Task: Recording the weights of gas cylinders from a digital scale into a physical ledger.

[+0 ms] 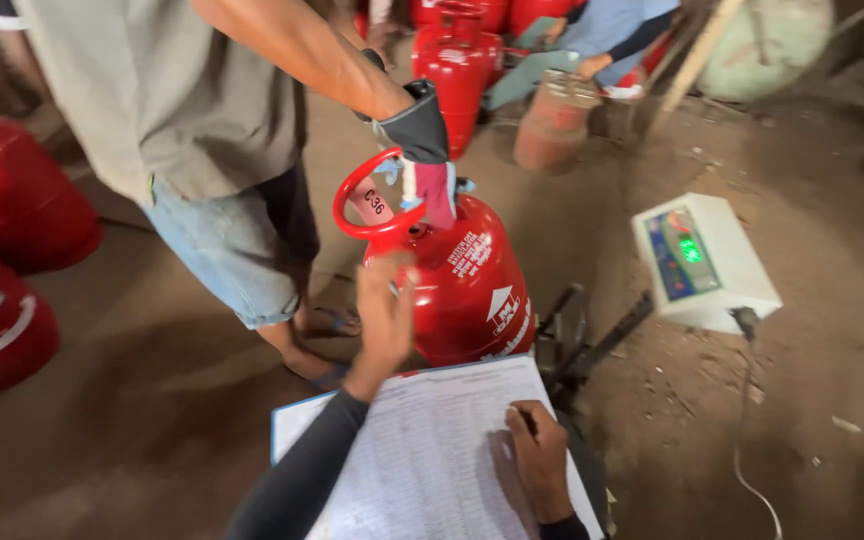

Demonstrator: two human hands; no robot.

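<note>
Bottom centre of frame: right hand closed round a pen, resting on a lined sheet of paper on a clipboard. Just above it, left hand is raised off the sheet, fingers loosely open, holding nothing, fingertips at or just short of the shoulder of the red gas cylinder; contact not clear. The cylinder stands upright, long axis vertical, directly up-frame from the left hand, so the left hand is the nearer one; right hand stays back on the paper. At the cylinder top, another person's gloved hand grips the red ring handle. Right of centre, a white scale readout box with lit green digits, on a dirt floor. Far, left edge and top centre: more red cylinders.
</note>
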